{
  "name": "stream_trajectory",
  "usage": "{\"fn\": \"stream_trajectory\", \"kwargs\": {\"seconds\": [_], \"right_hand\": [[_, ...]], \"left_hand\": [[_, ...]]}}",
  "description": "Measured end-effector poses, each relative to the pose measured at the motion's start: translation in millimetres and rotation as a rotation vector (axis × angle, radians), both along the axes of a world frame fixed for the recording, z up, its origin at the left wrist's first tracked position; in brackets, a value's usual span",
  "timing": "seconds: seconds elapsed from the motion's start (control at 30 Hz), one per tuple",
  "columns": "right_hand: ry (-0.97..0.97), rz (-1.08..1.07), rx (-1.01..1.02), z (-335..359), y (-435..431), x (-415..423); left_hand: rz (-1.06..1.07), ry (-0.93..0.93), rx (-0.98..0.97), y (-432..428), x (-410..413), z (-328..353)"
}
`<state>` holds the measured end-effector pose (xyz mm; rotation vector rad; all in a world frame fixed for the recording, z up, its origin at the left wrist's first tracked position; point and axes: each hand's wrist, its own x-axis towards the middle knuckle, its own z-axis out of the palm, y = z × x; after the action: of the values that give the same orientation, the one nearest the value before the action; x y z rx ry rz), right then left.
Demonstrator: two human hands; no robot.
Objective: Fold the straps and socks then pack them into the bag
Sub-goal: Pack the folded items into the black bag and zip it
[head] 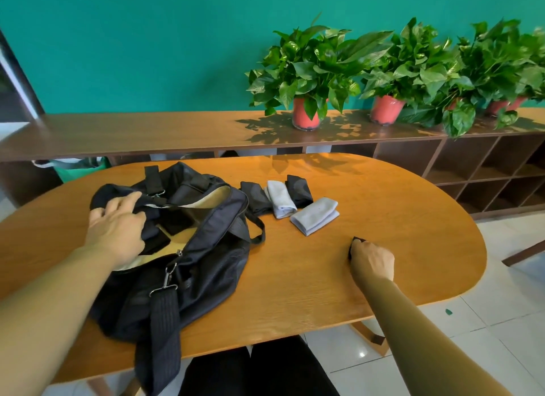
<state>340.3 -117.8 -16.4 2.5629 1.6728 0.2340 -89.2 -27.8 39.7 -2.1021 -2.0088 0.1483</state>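
Observation:
A black duffel bag [206, 248] lies open on the left of the wooden table [383, 218], its pale lining showing. My left hand [118, 227] rests on the near rim of the opening, fingers spread over the black fabric. Dark folded pieces [177, 221] sit inside the bag. Behind the bag's right end lie two folded black socks [299, 190] [255, 196] and two folded light grey socks [281, 199] [314, 215]. My right hand [373, 260] is curled round a small folded black strap [355, 242] on the table's right side; most of it is hidden under the fingers.
The bag's shoulder strap [162, 336] hangs over the table's near edge. A long wooden shelf [147, 130] behind the table carries several potted plants [306, 71]. Cubby shelves stand at the right, and white floor tiles lie beyond the table's right end.

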Motion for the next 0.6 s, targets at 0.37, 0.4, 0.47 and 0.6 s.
{"fn": "stream_trajectory", "kwargs": {"seconds": [0.37,0.4,0.47,0.6], "right_hand": [[0.052,0.007,-0.006,7,-10,-74],[0.111,-0.018,0.049,12,-10,-80],[0.216,-0.064,0.202,24,-11,-97],[0.24,0.237,0.687,54,-10,-152]], "left_hand": [[-0.002,-0.297,0.057,-13,-26,17],[-0.003,-0.34,0.073,-12,-28,17],[-0.012,-0.415,0.092,-10,-31,17],[-0.024,-0.482,0.076,-7,-37,12]]}}
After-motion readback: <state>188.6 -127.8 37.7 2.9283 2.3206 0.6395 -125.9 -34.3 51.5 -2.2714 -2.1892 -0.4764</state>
